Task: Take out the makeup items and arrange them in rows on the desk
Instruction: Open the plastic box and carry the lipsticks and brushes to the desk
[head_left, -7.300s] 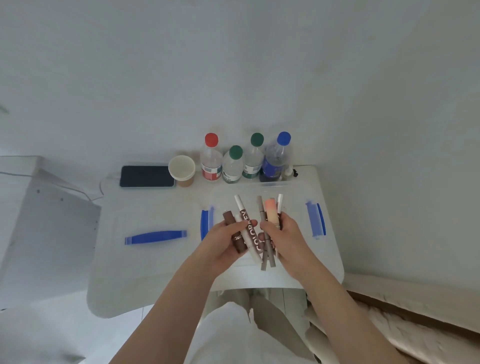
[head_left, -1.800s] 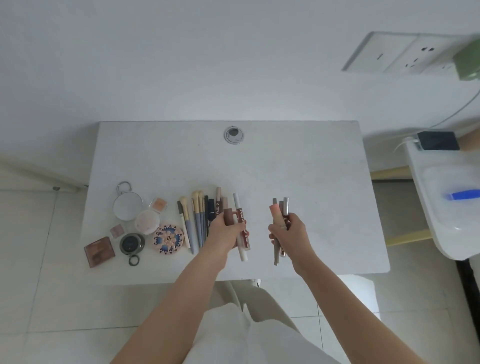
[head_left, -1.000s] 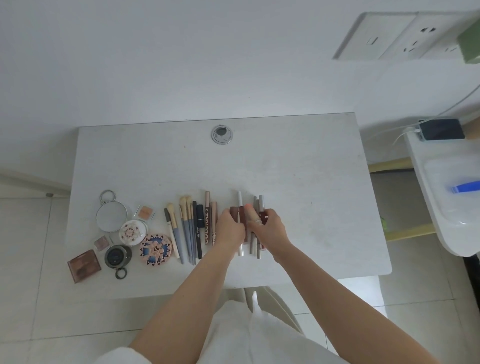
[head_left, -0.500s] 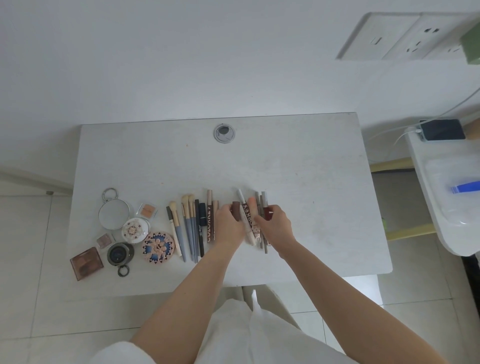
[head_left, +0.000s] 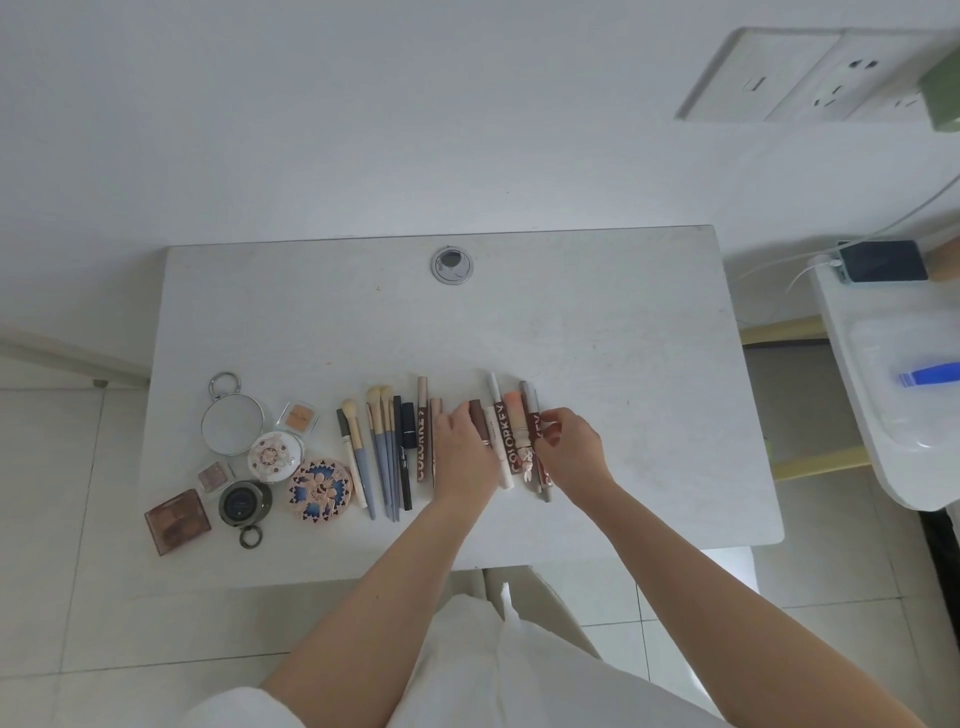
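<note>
2 hands work the same cluster of tube-shaped makeup items (head_left: 511, 434) near the desk's (head_left: 597, 332) front edge, about mid-width. Right hand (head_left: 574, 452): fingertips (head_left: 545, 418) curled in, pinching a dark red tube (head_left: 535, 423) at the cluster's right side. Left hand (head_left: 465, 454): fingers fairly straight, lying flat on the cluster's left side, touching a brown tube (head_left: 477, 411) w/o gripping it. Between the hands lie a white pen, a tube lettered COLORKEY (head_left: 508, 441) & a peach-capped stick (head_left: 514, 410), all side by side, pointing toward the back edge. Just left of the left hand: another lettered tube (head_left: 422, 439), then brushes (head_left: 376, 452) in a row. Toward the front-left corner: round mirror (head_left: 232, 425), patterned compacts (head_left: 319, 488), small pans & a brown palette (head_left: 177, 521). Cable grommet (head_left: 452, 265) near the back edge. Off the desk, right: a side table (head_left: 852, 415) w/ a phone (head_left: 883, 261) on it.
</note>
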